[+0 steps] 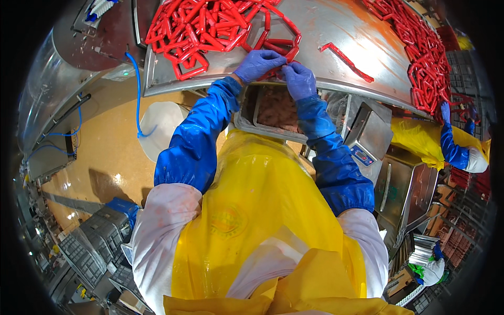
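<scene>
Both my hands wear purple gloves and meet at the near edge of a steel table (325, 31). My left hand (260, 64) pinches a string of red sausages (297, 39) that loops back to a large heap of red linked sausages (202, 29) at the far left. My right hand (300, 81) is closed right beside it, its fingertips pressed at the same string; its exact grip is partly hidden. A few links show just below the fingers. To the right lies a separate short length of sausages (347, 63) on the bare steel.
Below the table edge stands a tub of pale pink meat (278, 107), with a steel scale (362, 139) to its right. A co-worker (457, 147) handles another long sausage heap (425, 63) at the right. A blue hose (137, 94) hangs at left; grey crates (97, 239) stand behind.
</scene>
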Demonstrator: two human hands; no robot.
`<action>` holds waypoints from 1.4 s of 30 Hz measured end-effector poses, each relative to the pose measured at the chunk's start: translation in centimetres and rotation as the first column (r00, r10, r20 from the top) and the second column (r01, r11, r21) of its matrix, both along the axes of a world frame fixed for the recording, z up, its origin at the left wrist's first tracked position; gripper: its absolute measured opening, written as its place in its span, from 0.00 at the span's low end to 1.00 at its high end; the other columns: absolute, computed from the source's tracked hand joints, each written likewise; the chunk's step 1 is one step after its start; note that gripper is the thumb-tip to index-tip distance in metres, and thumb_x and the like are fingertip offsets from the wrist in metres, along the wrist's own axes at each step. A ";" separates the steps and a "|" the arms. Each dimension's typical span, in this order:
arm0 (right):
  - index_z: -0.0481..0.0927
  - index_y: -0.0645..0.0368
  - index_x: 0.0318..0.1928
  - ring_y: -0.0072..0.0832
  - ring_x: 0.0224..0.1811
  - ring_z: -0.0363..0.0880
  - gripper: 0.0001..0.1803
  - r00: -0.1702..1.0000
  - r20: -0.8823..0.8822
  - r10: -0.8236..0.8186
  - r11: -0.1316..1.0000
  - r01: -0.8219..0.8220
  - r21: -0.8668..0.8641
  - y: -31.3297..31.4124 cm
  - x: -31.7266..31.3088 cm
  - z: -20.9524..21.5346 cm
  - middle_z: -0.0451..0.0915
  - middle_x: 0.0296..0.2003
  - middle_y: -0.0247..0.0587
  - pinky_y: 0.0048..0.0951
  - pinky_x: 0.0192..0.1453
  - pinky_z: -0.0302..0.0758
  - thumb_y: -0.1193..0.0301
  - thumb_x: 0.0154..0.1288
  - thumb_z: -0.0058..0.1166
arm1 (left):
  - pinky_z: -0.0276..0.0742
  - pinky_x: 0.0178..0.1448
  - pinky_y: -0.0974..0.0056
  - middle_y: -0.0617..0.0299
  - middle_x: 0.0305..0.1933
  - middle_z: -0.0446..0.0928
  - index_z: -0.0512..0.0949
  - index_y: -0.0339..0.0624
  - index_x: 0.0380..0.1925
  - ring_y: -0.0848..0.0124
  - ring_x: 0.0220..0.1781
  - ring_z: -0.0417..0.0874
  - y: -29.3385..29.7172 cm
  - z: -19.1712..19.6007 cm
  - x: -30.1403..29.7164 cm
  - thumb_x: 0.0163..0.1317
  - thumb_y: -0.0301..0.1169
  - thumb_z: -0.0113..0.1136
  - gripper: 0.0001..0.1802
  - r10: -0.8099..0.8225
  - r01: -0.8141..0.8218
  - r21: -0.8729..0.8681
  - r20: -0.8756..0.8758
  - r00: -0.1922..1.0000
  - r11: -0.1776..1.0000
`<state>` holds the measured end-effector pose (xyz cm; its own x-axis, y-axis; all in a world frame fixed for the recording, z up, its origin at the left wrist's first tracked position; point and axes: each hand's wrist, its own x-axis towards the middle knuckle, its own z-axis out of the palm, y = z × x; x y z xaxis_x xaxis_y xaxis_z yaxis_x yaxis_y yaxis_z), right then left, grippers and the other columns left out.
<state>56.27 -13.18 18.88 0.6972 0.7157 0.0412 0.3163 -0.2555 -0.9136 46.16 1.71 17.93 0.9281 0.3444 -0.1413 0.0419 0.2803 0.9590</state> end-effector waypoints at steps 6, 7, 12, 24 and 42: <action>0.82 0.61 0.35 0.49 0.37 0.81 0.10 0.746 0.655 0.126 0.962 -0.252 0.103 -0.1 -3.3 3.6 0.82 0.33 0.50 0.46 0.42 0.78 0.66 0.63 0.56 | 0.81 0.52 0.70 0.61 0.45 0.83 0.73 0.38 0.61 0.76 0.44 0.83 -1.6 0.9 0.8 0.67 0.37 0.66 0.26 0.062 -0.071 -0.261 -0.042 0.997 0.963; 0.82 0.60 0.36 0.50 0.38 0.81 0.10 0.742 0.648 0.172 0.949 -0.302 0.094 -0.1 -3.8 3.8 0.83 0.34 0.51 0.46 0.43 0.77 0.66 0.64 0.55 | 0.81 0.52 0.69 0.62 0.45 0.83 0.74 0.38 0.60 0.76 0.44 0.83 -1.2 0.7 0.5 0.67 0.37 0.65 0.25 0.085 -0.090 -0.226 -0.030 0.996 0.970; 0.81 0.61 0.44 0.45 0.36 0.85 0.24 0.972 -0.234 -0.019 0.979 -0.029 -0.200 1.4 3.0 0.2 0.84 0.34 0.52 0.40 0.41 0.81 0.51 0.71 0.51 | 0.79 0.53 0.67 0.63 0.45 0.84 0.79 0.40 0.55 0.74 0.46 0.82 -2.1 -0.2 -0.4 0.67 0.37 0.64 0.19 0.062 -0.061 0.092 -0.004 0.998 0.994; 0.83 0.59 0.37 0.38 0.25 0.82 0.19 0.976 -0.152 0.159 0.983 -0.171 -0.071 0.6 2.9 -2.3 0.82 0.28 0.50 0.41 0.31 0.79 0.59 0.69 0.44 | 0.73 0.58 0.49 0.47 0.58 0.74 0.73 0.41 0.56 0.45 0.57 0.75 0.5 1.5 1.2 0.61 0.28 0.59 0.22 -0.269 -0.094 0.978 0.142 0.953 0.185; 0.77 0.55 0.31 0.32 0.20 0.74 0.10 0.997 -0.031 -0.070 0.985 0.064 -0.159 3.5 7.3 -4.8 0.73 0.19 0.36 0.39 0.26 0.73 0.71 0.68 0.43 | 0.76 0.55 0.49 0.50 0.53 0.79 0.79 0.48 0.53 0.50 0.53 0.81 9.8 2.8 -1.0 0.62 0.46 0.59 0.23 0.301 0.417 0.871 -0.337 0.892 -0.259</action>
<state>63.53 -9.66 14.07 0.7428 0.6627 -0.0951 0.2606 -0.4170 -0.8707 45.17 11.50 20.73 0.9468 0.3197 0.0375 0.3219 -0.9402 -0.1118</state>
